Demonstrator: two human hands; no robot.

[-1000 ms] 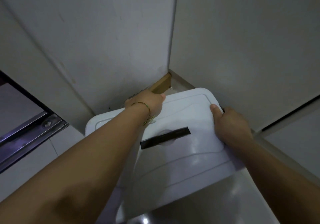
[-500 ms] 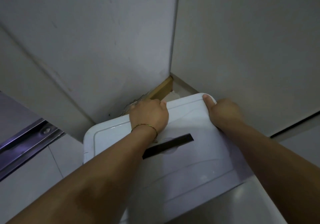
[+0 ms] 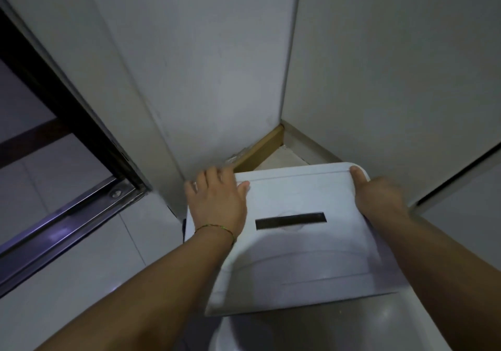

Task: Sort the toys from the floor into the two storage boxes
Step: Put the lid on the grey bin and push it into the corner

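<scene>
I see a pale left wall and right wall meeting in a corner, with a tan wooden skirting strip at its foot. White floor tiles reach a dark-framed sliding door and its metal track. The light is dim.

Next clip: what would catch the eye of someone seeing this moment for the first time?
A large white lid with a dark slot fills the lower middle, close to the room's corner. The left hand, with a thin bracelet at the wrist, lies on its far left corner. The right hand grips the far right corner, thumb on top. A metal door track runs along the left.
</scene>
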